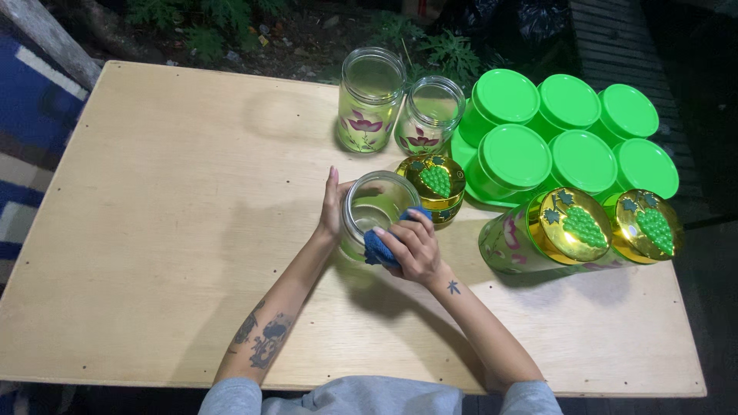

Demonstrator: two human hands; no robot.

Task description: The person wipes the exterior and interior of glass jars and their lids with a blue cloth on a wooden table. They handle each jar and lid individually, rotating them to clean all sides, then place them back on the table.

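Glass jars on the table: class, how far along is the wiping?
Possibly done: two lidded jars lie at right. In hand: the left hand steadies an open jar while the right hand presses a blue cloth against it. Left: two open jars behind.

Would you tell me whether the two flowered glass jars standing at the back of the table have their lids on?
No, both flowered jars stand open-mouthed, with no lid on either rim.
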